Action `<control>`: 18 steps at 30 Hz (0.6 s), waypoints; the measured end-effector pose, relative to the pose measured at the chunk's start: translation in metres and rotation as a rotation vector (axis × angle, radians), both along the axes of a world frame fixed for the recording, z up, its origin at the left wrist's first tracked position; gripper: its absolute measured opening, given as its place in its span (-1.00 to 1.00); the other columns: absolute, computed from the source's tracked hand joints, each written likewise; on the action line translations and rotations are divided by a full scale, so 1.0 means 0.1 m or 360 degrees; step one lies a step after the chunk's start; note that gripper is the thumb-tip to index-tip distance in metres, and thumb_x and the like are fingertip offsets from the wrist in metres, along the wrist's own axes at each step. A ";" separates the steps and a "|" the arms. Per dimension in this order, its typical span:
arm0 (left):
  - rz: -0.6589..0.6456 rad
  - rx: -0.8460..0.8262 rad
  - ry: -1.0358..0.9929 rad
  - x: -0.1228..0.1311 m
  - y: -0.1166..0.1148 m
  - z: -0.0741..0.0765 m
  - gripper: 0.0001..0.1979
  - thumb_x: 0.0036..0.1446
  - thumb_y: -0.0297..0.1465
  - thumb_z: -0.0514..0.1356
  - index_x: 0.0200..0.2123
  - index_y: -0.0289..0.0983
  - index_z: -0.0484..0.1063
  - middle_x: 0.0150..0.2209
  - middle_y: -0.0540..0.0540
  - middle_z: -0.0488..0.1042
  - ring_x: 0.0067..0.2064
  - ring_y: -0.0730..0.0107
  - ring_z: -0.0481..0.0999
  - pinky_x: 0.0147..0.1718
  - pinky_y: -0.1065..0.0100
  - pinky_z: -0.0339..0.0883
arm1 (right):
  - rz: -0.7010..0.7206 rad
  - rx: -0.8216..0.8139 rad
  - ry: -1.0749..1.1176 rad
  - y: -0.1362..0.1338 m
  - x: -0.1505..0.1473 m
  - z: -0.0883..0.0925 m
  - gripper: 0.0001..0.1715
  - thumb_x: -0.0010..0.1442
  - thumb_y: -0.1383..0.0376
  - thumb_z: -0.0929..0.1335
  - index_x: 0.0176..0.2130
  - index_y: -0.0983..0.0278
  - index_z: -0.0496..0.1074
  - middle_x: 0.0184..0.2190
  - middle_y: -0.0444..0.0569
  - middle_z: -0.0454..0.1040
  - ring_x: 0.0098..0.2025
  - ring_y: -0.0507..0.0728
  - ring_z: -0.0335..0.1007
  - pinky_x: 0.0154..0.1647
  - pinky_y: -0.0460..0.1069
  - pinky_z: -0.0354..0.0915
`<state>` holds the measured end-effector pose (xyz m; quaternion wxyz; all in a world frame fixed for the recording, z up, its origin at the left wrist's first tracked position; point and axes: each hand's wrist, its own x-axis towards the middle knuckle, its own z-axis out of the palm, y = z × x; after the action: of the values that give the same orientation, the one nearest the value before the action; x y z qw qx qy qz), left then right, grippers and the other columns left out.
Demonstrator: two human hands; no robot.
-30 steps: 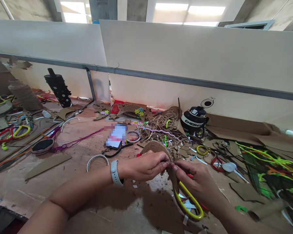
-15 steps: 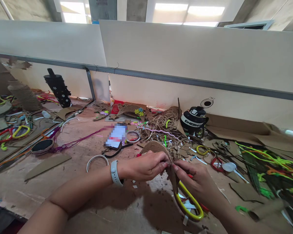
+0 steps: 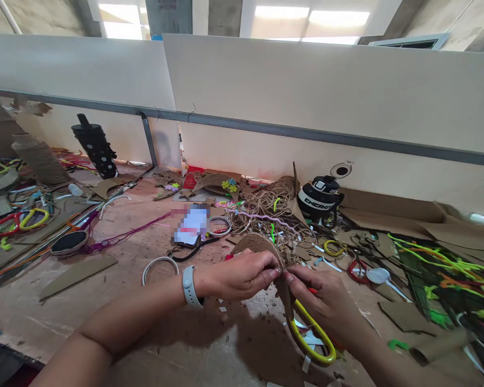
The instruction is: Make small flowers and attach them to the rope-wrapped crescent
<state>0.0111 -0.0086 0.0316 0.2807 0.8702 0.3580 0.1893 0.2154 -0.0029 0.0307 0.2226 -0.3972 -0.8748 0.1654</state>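
Note:
A curved strip covered with brown jute twine (image 3: 258,243) arches up between my hands, and its lower end hangs down in front of the scissors. My left hand (image 3: 244,275), with a pale watch band at the wrist, is closed and pinches the strip's edge. From the other side my right hand (image 3: 322,293) closes on the same strip, thumb and fingertips nearly meeting the left ones. What lies right between the fingertips is too small to make out. Below them lie scissors with a yellow handle (image 3: 318,336), partly covered by the strip and my right hand.
Behind my hands lies a tangled heap of twine (image 3: 266,201), beside a black bottle (image 3: 318,199). A phone (image 3: 191,226) and a white ring (image 3: 160,269) lie to the left. Neon cords (image 3: 452,258), a cardboard tube (image 3: 439,346) and cardboard scraps spread at right.
Both hands stay nearly in place on the twine-covered strip. Only the fingertips shift very slightly.

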 end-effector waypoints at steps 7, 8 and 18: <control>0.0004 0.0017 0.0088 0.01 0.01 0.02 -0.78 0.37 -0.32 -0.14 -0.18 -0.28 0.23 -0.26 -0.06 0.37 -0.29 0.40 0.27 -0.22 0.37 0.15 | -0.0023 -0.0126 -0.0002 0.00 -0.01 -0.01 -0.57 0.27 0.19 0.15 -0.53 0.25 0.36 -0.69 -0.20 0.20 -0.62 0.00 0.13 -0.60 -0.11 0.06; 0.0007 0.0022 0.0097 0.01 0.01 0.02 -0.78 0.37 -0.32 -0.14 -0.18 -0.28 0.23 -0.26 -0.06 0.37 -0.29 0.40 0.27 -0.22 0.36 0.15 | -0.0027 -0.0141 -0.0006 0.00 -0.01 -0.01 -0.57 0.27 0.18 0.15 -0.52 0.24 0.36 -0.68 -0.20 0.22 -0.62 0.00 0.14 -0.59 -0.11 0.07; -0.0001 -0.0005 0.0046 0.02 0.02 -0.04 -0.79 0.36 -0.33 -0.14 -0.19 -0.28 0.22 -0.27 -0.06 0.35 -0.29 0.39 0.26 -0.22 0.37 0.17 | -0.0044 -0.0141 -0.0045 -0.01 -0.01 0.02 -0.57 0.26 0.16 0.16 -0.56 0.24 0.32 -0.69 -0.18 0.23 -0.62 -0.01 0.12 -0.59 -0.12 0.04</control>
<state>0.0127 -0.0062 0.0281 0.2770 0.8724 0.3621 0.1761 0.2143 -0.0034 0.0328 0.1946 -0.4210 -0.8642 0.1952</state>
